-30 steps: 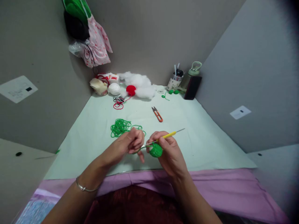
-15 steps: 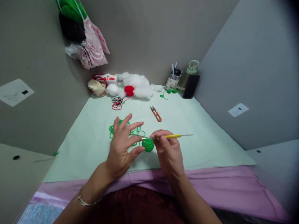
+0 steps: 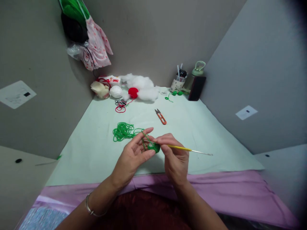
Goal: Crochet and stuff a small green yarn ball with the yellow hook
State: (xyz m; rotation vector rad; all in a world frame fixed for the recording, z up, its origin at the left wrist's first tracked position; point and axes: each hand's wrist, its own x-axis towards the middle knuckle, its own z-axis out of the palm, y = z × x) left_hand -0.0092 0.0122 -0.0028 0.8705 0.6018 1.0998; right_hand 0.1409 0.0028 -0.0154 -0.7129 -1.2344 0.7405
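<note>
A small green crochet piece (image 3: 154,147) is pinched between the thumb and fingers of my left hand (image 3: 133,155), with some white showing inside it. Green yarn runs over the left forefinger and back to a loose green yarn heap (image 3: 123,131) on the table. My right hand (image 3: 176,156) grips a yellow-handled crochet hook (image 3: 179,148) like a pencil. One hook tip lies at the crochet piece's edge; the other metal end points right, tilted slightly down.
Orange thread snips (image 3: 161,117) lie beyond my hands. Along the back wall are white stuffing (image 3: 144,88), a red yarn ball (image 3: 133,93), a white ball (image 3: 116,92), a pen cup (image 3: 177,83), a green bottle (image 3: 192,80) and a dark phone (image 3: 197,88).
My left fingers, spread before, have curled in around the crochet piece, with yarn now over the forefinger. The piece has turned, showing white inside. The hook's right end has tilted down and moved right.
</note>
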